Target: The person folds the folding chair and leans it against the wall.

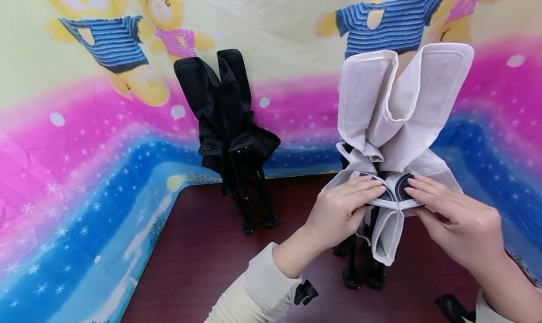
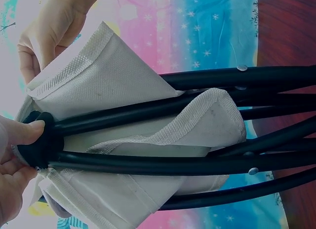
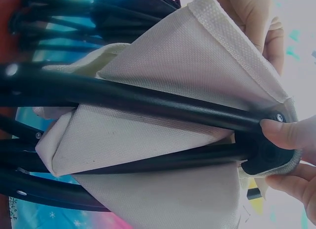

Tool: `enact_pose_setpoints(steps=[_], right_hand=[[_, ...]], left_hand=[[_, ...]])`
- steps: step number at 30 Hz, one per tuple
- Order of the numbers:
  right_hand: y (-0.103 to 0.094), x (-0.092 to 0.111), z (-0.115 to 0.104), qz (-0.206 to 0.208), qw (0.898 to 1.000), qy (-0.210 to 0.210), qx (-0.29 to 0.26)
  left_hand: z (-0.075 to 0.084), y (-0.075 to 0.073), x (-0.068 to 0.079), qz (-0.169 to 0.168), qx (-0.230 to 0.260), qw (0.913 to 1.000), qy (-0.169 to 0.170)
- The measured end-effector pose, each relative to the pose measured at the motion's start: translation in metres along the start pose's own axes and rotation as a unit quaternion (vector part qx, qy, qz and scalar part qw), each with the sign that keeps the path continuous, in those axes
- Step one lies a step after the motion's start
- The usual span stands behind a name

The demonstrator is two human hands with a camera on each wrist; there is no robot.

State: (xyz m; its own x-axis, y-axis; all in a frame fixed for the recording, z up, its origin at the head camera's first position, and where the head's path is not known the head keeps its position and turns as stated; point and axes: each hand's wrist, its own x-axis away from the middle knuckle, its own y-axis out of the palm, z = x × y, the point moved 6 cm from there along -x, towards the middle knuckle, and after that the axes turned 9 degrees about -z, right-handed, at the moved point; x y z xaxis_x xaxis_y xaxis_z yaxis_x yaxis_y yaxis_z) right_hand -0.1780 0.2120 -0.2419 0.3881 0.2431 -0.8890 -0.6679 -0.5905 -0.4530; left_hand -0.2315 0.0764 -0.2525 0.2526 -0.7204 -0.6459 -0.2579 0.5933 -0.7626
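Note:
A folded camp chair with off-white fabric (image 1: 394, 106) and black tube legs (image 1: 351, 262) stands upright on the table. My left hand (image 1: 343, 212) grips one corner of its seat, fingers over the dark corner patch. The right hand (image 1: 463, 224) holds the opposite corner the same way. In the left wrist view, my left thumb (image 2: 29, 132) presses a black plastic joint (image 2: 42, 140) where two tubes meet under the fabric. The right wrist view has the right thumb (image 3: 281, 134) on a matching joint (image 3: 264, 152). The seat fabric hangs folded between the tubes.
A second folded chair (image 1: 228, 121), all black, stands to the left on the dark red table (image 1: 186, 248). Behind both hangs a printed cloth (image 1: 292, 102) with bears and snowflakes, which also runs along the table's left side.

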Motion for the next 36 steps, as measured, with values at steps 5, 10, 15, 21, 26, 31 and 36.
enact_pose_setpoints(steps=[5,10,15,21,26,31,36], right_hand=[[0.0,0.0,0.001,-0.002,1.0,0.004,0.001],[0.0,0.0,0.0,0.005,1.0,0.01,-0.007],[0.001,-0.002,-0.001,0.008,1.0,0.008,-0.005],[-0.002,0.001,0.0,0.004,1.0,0.021,-0.017],[-0.002,0.007,0.005,0.009,0.997,0.042,-0.061],[-0.001,0.011,0.007,0.037,0.992,0.034,-0.115],[-0.002,0.01,0.005,0.052,0.99,0.023,-0.13]], left_hand=[[-0.001,0.001,0.0,-0.005,0.0,1.0,-0.001],[-0.001,0.002,0.0,-0.014,0.001,0.9999,0.0],[-0.001,0.001,0.003,-0.005,0.007,1.0,0.001],[0.0,0.002,0.004,0.012,0.028,0.9995,0.008],[-0.001,0.003,0.007,0.026,0.044,0.9986,0.012],[-0.002,0.004,0.009,0.026,0.044,0.9986,0.013],[-0.003,0.002,0.008,0.009,0.046,0.9987,0.021]])
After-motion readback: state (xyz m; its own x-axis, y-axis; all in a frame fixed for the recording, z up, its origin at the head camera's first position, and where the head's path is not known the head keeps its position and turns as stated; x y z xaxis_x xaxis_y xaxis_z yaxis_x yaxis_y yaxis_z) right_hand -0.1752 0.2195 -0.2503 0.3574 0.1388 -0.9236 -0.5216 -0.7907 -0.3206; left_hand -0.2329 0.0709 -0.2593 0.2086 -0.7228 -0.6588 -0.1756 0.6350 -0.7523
